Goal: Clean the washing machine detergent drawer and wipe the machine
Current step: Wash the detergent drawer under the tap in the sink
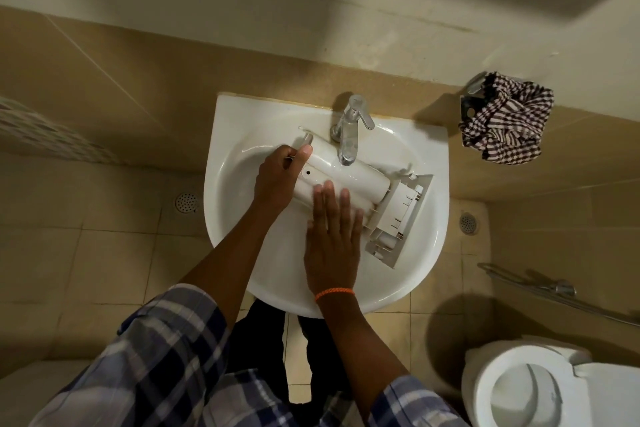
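Note:
The white plastic detergent drawer (349, 177) lies upside down across the basin of the white sink (429, 253), its front panel (398, 215) toward the right rim. My left hand (280, 177) grips the drawer's far left end, thumb curled over its edge. With fingers straight, my right hand (332, 236) lies flat on the drawer's near side. An orange band circles that wrist. The chrome tap (349, 128) stands above the drawer; I cannot tell whether water runs.
A checked cloth (505, 121) hangs on a metal holder on the wall to the right of the sink. A toilet (533, 388) stands at the lower right, with a spray hose (557, 288) above it. Floor drains lie on both sides of the sink.

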### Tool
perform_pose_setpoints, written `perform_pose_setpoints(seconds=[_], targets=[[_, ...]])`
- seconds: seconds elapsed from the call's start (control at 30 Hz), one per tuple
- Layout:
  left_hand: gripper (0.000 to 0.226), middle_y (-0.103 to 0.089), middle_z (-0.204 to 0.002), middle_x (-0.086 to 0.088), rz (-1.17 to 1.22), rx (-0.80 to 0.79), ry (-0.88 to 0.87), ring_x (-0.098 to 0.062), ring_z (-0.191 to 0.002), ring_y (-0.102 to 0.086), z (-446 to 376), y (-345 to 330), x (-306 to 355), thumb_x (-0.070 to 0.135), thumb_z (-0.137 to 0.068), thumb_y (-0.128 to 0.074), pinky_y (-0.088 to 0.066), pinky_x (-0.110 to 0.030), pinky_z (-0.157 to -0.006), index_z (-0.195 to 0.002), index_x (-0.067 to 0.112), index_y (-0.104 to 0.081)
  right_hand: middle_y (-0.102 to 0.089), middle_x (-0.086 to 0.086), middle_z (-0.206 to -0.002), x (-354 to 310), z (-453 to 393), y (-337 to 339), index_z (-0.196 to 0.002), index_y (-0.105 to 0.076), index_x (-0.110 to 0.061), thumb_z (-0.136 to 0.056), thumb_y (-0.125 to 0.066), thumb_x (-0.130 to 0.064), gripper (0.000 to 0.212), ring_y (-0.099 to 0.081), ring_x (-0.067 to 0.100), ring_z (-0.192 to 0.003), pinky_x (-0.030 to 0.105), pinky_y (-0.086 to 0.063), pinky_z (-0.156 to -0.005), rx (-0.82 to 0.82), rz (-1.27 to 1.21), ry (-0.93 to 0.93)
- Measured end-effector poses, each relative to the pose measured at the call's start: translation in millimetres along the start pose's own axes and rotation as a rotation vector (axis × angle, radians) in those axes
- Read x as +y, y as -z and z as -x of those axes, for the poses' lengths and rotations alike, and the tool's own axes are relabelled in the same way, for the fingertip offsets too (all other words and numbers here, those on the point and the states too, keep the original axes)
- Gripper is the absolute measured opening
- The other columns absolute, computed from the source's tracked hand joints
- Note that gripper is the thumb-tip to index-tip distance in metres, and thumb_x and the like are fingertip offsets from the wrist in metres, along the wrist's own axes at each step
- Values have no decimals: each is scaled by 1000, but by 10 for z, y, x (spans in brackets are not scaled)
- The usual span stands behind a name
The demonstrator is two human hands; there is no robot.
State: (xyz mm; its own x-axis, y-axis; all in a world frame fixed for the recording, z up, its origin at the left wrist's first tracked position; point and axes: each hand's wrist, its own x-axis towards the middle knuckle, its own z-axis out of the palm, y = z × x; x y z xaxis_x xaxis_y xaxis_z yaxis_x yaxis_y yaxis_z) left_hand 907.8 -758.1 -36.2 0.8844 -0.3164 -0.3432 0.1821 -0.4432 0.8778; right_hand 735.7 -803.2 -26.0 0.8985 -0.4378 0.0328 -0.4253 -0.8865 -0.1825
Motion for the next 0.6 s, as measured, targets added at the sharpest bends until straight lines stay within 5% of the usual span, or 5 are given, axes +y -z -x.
perform_pose_setpoints(seconds=[0.13,0.3,0.4,0.6], targets=[[39,-56,-67,11,17,1,-14,-7,-68,-55,132,-50,-27,55,-103,-55,-42,-33,-73,-72,33,-51,-2,10,-177,-90,-158,29,-168,-10,-9,-114,-37,-33,66,3,26,-164,49,-13,-132,10,-39,-57],[37,-69,-78,10,46,9,-4,-8,-80,-66,161,-1,-19,62,-96,-49,-53,-41,-91,-81,30,-62,-1,16,-176,-137,-385,8,-167,-11,-3,-101,-55,-21,82,3,30,-164,48,-13,-132,-26,28,71],[51,-69,-79,6,34,10,3,-14,-79,-67,197,31,14,72,-93,-50,-54,-43,-87,-84,24,-64,-1,11,-177,74,-363,32,-168,-9,-9,-101,-57,-31,85,2,28,-164,50,-13,-132,-30,73,145],[53,-66,-73,8,-56,87,48,-8,-71,-62,465,129,31,78,-91,-56,-51,-39,-76,-80,25,-60,0,8,-177,192,-118,110,-168,-5,-8,-103,-56,-56,96,4,24,-164,53,-10,-132,1,-218,-137]])
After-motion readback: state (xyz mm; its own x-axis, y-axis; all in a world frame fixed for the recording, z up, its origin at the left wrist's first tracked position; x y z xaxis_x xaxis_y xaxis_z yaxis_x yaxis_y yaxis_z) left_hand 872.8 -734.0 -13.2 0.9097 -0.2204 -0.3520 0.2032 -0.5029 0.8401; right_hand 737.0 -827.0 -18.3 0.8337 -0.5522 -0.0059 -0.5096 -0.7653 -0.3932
